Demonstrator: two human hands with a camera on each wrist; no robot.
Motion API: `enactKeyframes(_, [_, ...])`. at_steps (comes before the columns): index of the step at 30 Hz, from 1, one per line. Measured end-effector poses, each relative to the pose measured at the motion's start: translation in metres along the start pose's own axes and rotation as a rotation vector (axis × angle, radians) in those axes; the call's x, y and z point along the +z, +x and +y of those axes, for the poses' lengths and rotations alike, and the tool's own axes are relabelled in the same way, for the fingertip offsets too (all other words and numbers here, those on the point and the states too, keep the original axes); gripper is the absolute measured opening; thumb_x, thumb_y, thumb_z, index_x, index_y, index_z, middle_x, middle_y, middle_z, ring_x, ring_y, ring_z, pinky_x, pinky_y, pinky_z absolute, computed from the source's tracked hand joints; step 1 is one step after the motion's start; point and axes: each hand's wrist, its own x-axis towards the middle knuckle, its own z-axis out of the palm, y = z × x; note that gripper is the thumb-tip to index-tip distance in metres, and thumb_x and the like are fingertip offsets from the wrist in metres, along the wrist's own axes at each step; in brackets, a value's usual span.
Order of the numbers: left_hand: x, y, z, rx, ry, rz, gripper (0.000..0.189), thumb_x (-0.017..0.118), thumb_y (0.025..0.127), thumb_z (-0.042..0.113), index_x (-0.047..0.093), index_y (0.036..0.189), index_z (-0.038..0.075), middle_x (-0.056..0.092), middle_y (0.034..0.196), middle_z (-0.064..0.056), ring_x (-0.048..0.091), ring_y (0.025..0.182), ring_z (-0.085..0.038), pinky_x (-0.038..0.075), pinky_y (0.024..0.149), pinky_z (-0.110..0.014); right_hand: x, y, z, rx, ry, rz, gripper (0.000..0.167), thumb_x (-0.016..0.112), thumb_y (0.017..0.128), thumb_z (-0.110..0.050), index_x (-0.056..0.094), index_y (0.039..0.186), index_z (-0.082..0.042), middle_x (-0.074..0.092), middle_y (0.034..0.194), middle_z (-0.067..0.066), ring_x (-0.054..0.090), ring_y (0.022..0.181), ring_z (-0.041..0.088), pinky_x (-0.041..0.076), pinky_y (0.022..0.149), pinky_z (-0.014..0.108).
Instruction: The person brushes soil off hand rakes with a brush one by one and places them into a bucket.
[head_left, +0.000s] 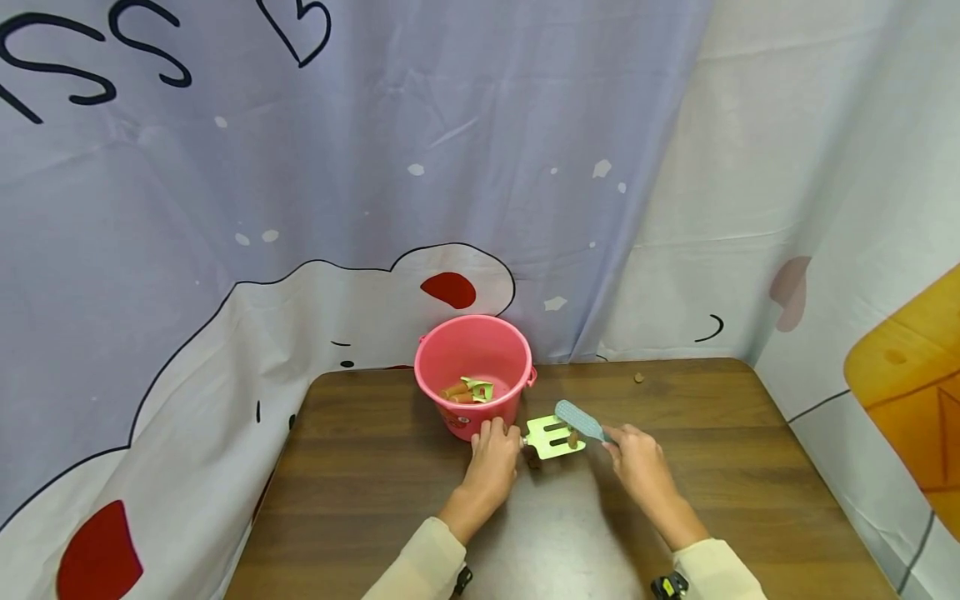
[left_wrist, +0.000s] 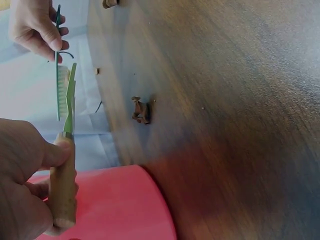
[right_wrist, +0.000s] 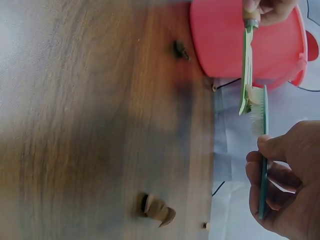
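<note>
My left hand point(head_left: 491, 462) grips the wooden handle point(left_wrist: 63, 185) of a light-green hand fork point(head_left: 537, 435), just in front of the pink bucket point(head_left: 474, 354). My right hand point(head_left: 645, 467) holds a small teal-backed brush point(head_left: 579, 418) with pale bristles. The brush is above the fork's tines, its bristles turned towards them. Between tines and bristles sits a small brown piece point(right_wrist: 251, 95), rough like a scrap of bark or dried leaf. Inside the bucket lie brown pieces point(head_left: 454, 390) and a light-green item point(head_left: 482, 388) whose kind I cannot tell.
A dark brown scrap point(left_wrist: 141, 111) lies on the wooden table point(head_left: 360, 492) below the fork. Another curled brown piece point(right_wrist: 159, 210) is under the right hand's side. A tiny crumb point(head_left: 639, 377) sits near the back edge. A printed curtain point(head_left: 360, 167) hangs behind.
</note>
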Motion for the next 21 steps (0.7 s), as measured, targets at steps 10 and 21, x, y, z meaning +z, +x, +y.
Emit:
enactKeyframes(10, [-0.004, -0.001, -0.004, 0.002, -0.021, -0.029, 0.028, 0.078, 0.072, -0.003, 0.062, 0.089, 0.011, 0.055, 0.093, -0.006, 0.053, 0.092, -0.027, 0.037, 0.068, -0.035, -0.007, 0.000, 0.022, 0.100, 0.035, -0.066, 0.023, 0.078, 0.085, 0.002, 0.075, 0.108, 0.008, 0.073, 0.089, 0.020, 0.073, 0.076, 0.034, 0.060, 0.067, 0.048])
enactKeyframes(21, [-0.001, 0.000, -0.005, 0.014, -0.020, -0.017, 0.024, 0.080, 0.075, 0.001, 0.062, 0.088, 0.011, 0.056, 0.092, -0.007, 0.053, 0.090, -0.027, 0.038, 0.067, -0.036, -0.012, 0.000, 0.015, 0.044, 0.084, -0.016, 0.027, 0.078, 0.084, 0.003, 0.074, 0.110, 0.008, 0.073, 0.091, 0.020, 0.072, 0.076, 0.030, 0.059, 0.066, 0.044])
